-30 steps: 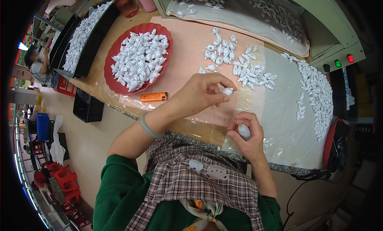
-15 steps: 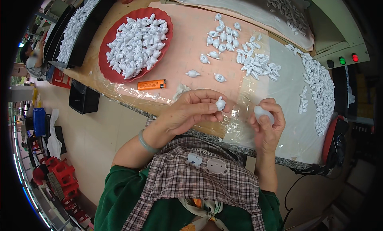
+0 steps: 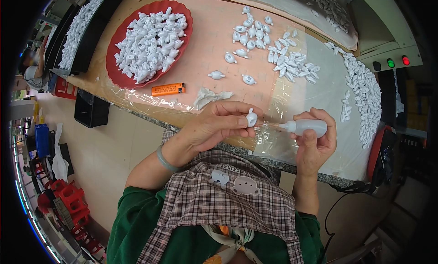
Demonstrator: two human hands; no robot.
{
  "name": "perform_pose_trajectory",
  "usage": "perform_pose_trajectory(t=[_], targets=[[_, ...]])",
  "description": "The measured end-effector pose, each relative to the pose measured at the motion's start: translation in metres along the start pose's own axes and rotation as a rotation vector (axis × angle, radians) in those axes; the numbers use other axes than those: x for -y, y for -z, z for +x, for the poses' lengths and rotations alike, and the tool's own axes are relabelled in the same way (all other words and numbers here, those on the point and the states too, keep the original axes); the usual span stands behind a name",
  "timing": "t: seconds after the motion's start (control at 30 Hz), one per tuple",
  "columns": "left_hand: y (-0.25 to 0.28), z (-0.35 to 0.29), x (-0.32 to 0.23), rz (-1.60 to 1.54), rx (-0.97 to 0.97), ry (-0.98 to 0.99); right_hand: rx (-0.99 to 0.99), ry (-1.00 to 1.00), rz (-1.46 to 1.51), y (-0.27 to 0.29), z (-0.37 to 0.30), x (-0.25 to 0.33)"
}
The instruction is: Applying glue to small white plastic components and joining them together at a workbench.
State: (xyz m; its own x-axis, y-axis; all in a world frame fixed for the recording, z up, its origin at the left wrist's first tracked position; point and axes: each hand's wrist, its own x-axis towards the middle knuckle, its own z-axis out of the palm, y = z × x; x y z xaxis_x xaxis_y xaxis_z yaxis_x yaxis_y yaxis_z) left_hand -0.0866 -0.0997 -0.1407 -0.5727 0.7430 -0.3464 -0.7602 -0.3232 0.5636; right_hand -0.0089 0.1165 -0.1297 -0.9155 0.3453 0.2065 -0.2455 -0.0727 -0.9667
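My left hand (image 3: 219, 127) pinches a small white plastic piece (image 3: 251, 119) between thumb and fingers; a dark oval opening shows on it. In my right hand (image 3: 315, 138) lies a small translucent squeeze bottle (image 3: 310, 127), held sideways. Its thin nozzle points left at the piece, and the tip comes close to it; whether they touch I cannot tell. Beyond my hands several similar rounded white pieces (image 3: 249, 79) are spread on the pink mat (image 3: 200, 49). To their right is a pile of slimmer white pieces (image 3: 292, 67).
A red scalloped bowl (image 3: 111, 65) heaped with white pieces stands at the left. Near it are an orange lighter (image 3: 168, 89) and a crumpled tissue (image 3: 211, 97). More white parts (image 3: 365, 99) line the right side. A machine with lit buttons (image 3: 390, 62) stands at the back right.
My right hand has turned the squeeze bottle from end-on to sideways, its nozzle now toward the white piece. My left hand keeps its pinch. The view has shifted slightly.
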Motion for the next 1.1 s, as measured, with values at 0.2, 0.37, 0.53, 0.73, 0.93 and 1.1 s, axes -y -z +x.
perform_pose_trajectory(t=[0.2,0.37,0.53,0.73,0.93,1.1], targets=[[0.0048,0.0008,0.0016,0.023,0.071,-0.027,0.03,0.171,-0.244,-0.0004,-0.0047,0.0047],[0.004,-0.0001,0.0015,0.081,0.041,-0.02,0.052,0.282,-0.395,0.0006,-0.0071,0.0053],[0.0032,0.0,0.0017,0.07,0.056,-0.018,0.048,0.31,-0.437,0.0007,-0.0073,0.0052],[0.004,0.0008,0.0023,0.06,0.07,-0.014,0.069,0.321,-0.448,0.0009,-0.0073,0.007],[0.0062,0.0022,0.0035,0.06,0.08,-0.015,0.099,0.33,-0.464,0.0018,-0.0062,0.0075],[0.0062,0.0016,0.0035,0.077,0.059,-0.002,0.117,0.335,-0.458,0.003,-0.0054,0.0058]])
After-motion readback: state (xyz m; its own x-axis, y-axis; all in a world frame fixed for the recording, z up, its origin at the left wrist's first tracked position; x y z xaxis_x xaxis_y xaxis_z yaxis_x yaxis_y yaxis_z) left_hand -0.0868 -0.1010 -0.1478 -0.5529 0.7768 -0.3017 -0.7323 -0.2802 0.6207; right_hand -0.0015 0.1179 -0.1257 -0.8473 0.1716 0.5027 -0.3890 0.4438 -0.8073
